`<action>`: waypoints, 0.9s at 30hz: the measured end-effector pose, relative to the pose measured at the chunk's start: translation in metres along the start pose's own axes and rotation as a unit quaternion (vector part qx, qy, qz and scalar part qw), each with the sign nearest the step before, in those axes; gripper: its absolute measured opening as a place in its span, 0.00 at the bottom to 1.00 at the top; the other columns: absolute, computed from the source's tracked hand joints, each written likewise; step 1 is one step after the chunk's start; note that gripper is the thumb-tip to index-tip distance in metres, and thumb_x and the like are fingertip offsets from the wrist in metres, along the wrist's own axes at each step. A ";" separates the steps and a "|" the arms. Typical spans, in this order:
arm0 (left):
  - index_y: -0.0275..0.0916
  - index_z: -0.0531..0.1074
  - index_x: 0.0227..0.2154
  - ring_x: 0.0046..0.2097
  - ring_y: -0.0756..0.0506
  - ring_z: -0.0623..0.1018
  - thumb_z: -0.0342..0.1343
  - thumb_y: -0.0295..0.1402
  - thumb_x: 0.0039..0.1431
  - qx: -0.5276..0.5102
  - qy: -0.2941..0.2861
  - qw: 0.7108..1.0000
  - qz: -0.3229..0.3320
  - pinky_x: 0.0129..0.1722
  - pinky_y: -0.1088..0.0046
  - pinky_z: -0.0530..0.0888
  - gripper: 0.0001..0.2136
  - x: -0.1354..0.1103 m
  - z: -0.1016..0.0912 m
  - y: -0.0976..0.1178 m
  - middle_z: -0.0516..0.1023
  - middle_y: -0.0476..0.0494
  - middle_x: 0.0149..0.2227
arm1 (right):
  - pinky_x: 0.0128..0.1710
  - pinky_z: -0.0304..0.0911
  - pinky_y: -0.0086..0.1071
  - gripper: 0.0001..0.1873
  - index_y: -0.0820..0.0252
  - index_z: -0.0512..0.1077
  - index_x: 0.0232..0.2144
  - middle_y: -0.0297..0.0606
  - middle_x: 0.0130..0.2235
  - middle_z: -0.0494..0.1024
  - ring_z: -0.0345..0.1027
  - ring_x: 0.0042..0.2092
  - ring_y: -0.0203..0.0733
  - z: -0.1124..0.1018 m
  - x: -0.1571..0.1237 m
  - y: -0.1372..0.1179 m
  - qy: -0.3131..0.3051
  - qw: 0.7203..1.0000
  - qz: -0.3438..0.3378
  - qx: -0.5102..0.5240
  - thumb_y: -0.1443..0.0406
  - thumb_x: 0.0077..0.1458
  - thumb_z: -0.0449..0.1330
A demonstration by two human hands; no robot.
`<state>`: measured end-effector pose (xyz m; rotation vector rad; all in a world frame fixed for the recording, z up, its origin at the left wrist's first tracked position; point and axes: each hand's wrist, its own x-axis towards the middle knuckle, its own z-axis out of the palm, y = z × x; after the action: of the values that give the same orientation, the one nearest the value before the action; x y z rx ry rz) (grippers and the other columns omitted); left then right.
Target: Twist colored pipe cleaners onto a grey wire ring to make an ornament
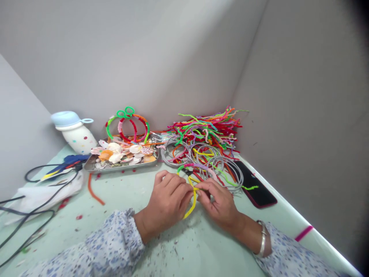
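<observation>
Between my fingertips, in the head view, is a bright yellow pipe cleaner (190, 209), its loose end hanging down toward the table. My left hand (167, 196) is closed, fingers curled, at the left of the crossing yellow strands. My right hand (220, 204) pinches the yellow strand between thumb and forefinger. Just beyond the hands arches a hoop (198, 166) wrapped in green, pink and purple pipe cleaner; my hands partly hide its lower part. A small dark object behind the fingers is too hidden to name.
A metal tray (123, 168) of shells stands at the back, with wrapped hoops (109, 129) above it. Right of it are a pipe cleaner pile (207, 127) and grey wire coils (241, 177). A phone (259, 188) lies right; a bottle (76, 136) and black cable (52, 211) are left.
</observation>
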<state>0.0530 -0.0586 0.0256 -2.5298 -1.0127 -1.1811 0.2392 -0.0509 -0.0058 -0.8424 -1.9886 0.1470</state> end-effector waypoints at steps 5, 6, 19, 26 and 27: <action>0.38 0.71 0.34 0.37 0.44 0.72 0.57 0.26 0.56 0.008 0.001 1.000 0.007 0.42 0.60 0.62 0.03 0.001 -0.001 0.001 0.76 0.46 0.33 | 0.34 0.65 0.31 0.07 0.59 0.69 0.39 0.37 0.32 0.73 0.68 0.34 0.38 0.000 -0.001 0.001 -0.009 1.000 0.003 0.007 0.70 0.60 0.53; 0.38 0.71 0.34 0.37 0.45 0.73 0.57 0.26 0.56 0.011 0.002 1.000 0.010 0.42 0.60 0.63 0.03 0.001 -0.001 0.001 0.76 0.46 0.33 | 0.33 0.64 0.31 0.07 0.59 0.69 0.39 0.36 0.32 0.72 0.68 0.33 0.38 0.001 -0.002 0.002 -0.010 1.000 0.004 0.008 0.70 0.60 0.53; 0.38 0.71 0.33 0.35 0.45 0.73 0.56 0.24 0.56 0.017 0.013 0.999 0.028 0.40 0.61 0.63 0.04 0.001 -0.001 0.001 0.77 0.47 0.31 | 0.34 0.64 0.31 0.07 0.59 0.69 0.39 0.36 0.32 0.73 0.68 0.34 0.38 0.002 -0.002 0.002 -0.027 1.000 0.012 0.004 0.70 0.60 0.53; 0.38 0.71 0.35 0.37 0.46 0.74 0.56 0.24 0.57 0.007 0.011 1.000 0.021 0.40 0.62 0.63 0.04 0.000 0.000 0.000 0.77 0.46 0.33 | 0.34 0.64 0.31 0.07 0.59 0.69 0.39 0.37 0.32 0.73 0.68 0.35 0.39 0.000 0.000 0.002 -0.022 1.000 0.008 0.007 0.70 0.60 0.53; 0.38 0.71 0.35 0.37 0.45 0.73 0.56 0.25 0.57 0.007 0.008 1.000 0.020 0.41 0.62 0.63 0.04 0.000 0.000 0.000 0.77 0.46 0.33 | 0.34 0.64 0.31 0.07 0.59 0.69 0.39 0.37 0.32 0.73 0.68 0.35 0.39 0.000 0.000 0.001 -0.021 1.000 0.008 0.009 0.70 0.60 0.53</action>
<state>0.0532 -0.0581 0.0255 -2.5149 -0.9578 -1.1773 0.2397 -0.0498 -0.0063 -0.8516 -2.0178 0.1928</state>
